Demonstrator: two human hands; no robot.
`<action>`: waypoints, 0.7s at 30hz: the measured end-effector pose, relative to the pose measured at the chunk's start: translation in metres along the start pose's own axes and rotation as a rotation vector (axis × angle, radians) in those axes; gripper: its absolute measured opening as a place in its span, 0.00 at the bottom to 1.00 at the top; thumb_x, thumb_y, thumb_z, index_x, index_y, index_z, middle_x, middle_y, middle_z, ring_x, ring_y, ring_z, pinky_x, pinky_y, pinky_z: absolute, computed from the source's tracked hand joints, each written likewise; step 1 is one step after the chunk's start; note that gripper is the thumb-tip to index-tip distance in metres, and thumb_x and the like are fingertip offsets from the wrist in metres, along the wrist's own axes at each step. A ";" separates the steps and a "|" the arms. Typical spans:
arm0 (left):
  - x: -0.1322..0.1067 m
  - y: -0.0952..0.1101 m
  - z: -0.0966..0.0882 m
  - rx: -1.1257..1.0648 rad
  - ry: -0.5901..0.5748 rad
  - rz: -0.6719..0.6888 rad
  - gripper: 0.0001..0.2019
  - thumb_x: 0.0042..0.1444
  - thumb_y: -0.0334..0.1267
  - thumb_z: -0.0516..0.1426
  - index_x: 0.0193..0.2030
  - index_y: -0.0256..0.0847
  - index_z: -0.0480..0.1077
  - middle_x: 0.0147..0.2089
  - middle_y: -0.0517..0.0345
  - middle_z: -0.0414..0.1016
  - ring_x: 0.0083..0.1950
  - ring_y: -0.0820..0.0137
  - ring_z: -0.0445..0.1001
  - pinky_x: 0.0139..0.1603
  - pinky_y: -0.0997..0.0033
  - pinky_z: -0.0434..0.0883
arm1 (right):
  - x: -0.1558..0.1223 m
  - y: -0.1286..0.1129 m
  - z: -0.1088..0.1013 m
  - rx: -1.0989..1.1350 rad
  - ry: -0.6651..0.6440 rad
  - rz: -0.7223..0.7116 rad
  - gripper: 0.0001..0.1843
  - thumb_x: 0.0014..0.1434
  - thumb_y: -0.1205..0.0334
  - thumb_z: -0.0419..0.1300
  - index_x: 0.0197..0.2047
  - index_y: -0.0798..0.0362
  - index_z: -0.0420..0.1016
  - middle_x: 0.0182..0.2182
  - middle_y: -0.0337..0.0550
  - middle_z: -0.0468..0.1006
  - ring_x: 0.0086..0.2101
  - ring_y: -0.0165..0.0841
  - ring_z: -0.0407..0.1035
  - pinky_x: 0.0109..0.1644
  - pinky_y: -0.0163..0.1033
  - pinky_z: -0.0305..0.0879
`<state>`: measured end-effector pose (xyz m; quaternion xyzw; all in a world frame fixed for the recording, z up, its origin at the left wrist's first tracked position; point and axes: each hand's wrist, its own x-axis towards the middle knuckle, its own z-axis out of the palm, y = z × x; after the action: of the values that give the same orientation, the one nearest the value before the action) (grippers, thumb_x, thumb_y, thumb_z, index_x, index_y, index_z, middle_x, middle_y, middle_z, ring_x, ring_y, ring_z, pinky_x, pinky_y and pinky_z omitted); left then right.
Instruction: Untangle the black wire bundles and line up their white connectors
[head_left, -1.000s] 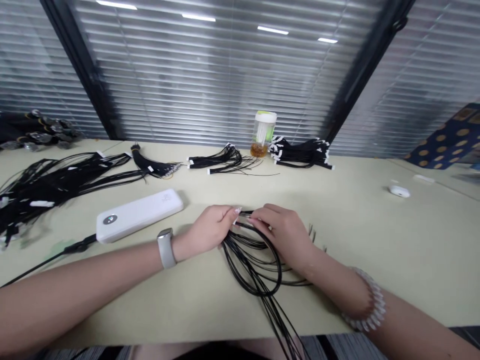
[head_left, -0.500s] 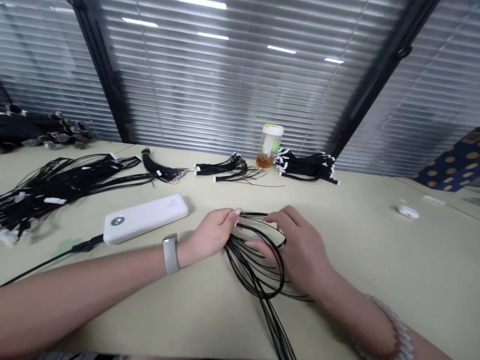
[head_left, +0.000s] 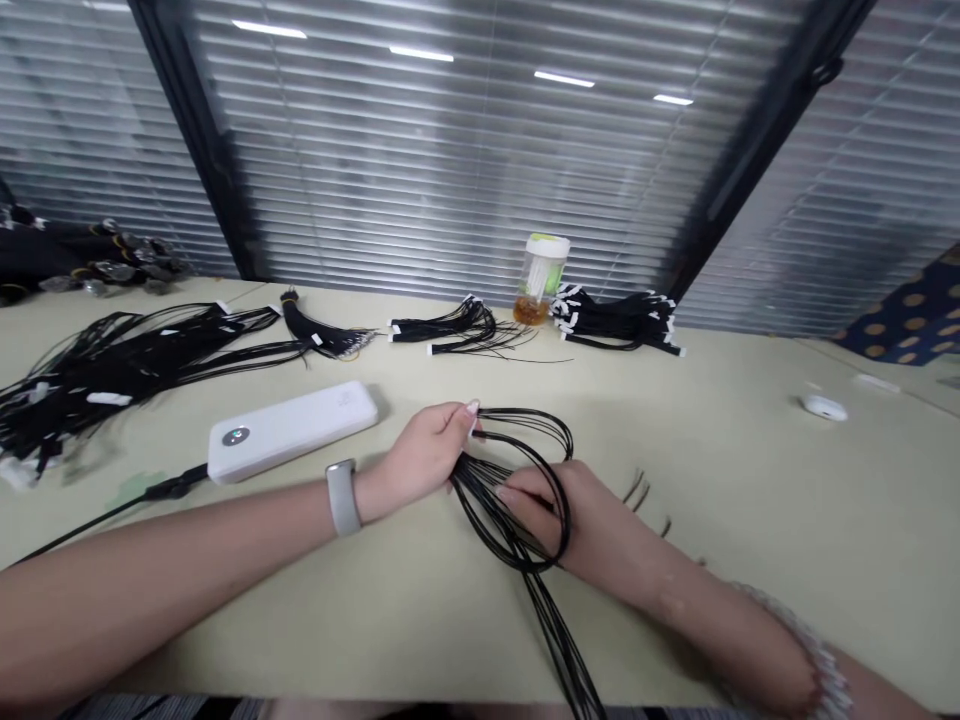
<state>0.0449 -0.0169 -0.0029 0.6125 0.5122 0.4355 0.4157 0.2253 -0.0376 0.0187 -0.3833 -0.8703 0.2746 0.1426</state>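
My left hand [head_left: 429, 447] is closed around one end of a bundle of thin black cables [head_left: 517, 545], with a small white connector end showing at its fingertips. From there the cables bend into loops to the right, and a long tail hangs down over the table's front edge. My right hand [head_left: 559, 505] reaches through the loops with thumb and fingers pinched on some of the cables. Several loose cable tips stick out behind the right forearm. A grey wristband [head_left: 343, 497] is on the left wrist, a beaded bracelet [head_left: 799, 640] on the right.
A white power bank [head_left: 292, 432] with a black cord lies left of the hands. Along the back are more black cable bundles [head_left: 142, 365], a small cable bunch [head_left: 442, 328], a lidded jar [head_left: 538, 280] and another stack of cables [head_left: 619, 318]. A white earbud case [head_left: 825, 407] sits at right.
My right hand has moved down and slightly left, from spread around the upper loop to pinching cables lower in the bundle. Loose cable tips now show behind the right forearm. My left hand keeps its hold.
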 end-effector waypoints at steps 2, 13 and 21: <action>-0.001 0.001 0.000 0.014 -0.006 0.006 0.19 0.60 0.49 0.44 0.27 0.37 0.63 0.20 0.65 0.60 0.13 0.80 0.59 0.11 0.80 0.59 | 0.002 0.000 0.003 -0.005 0.026 -0.026 0.17 0.61 0.61 0.46 0.21 0.55 0.54 0.18 0.31 0.55 0.22 0.23 0.49 0.24 0.30 0.46; 0.000 -0.003 0.002 0.091 -0.045 0.084 0.20 0.59 0.50 0.43 0.28 0.37 0.63 0.19 0.66 0.60 0.15 0.78 0.60 0.15 0.78 0.60 | 0.013 -0.001 0.015 -0.315 0.115 0.003 0.14 0.60 0.60 0.46 0.26 0.54 0.66 0.23 0.37 0.70 0.24 0.26 0.58 0.30 0.33 0.50; 0.000 -0.004 0.002 0.136 -0.053 0.089 0.19 0.59 0.49 0.43 0.28 0.38 0.63 0.19 0.66 0.60 0.14 0.77 0.60 0.15 0.77 0.59 | 0.013 0.001 0.017 -0.588 0.106 -0.058 0.20 0.64 0.61 0.38 0.27 0.53 0.66 0.21 0.39 0.69 0.20 0.28 0.53 0.26 0.36 0.42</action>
<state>0.0458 -0.0165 -0.0070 0.6729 0.5014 0.4016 0.3669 0.2093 -0.0337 0.0051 -0.3970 -0.9143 -0.0138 0.0787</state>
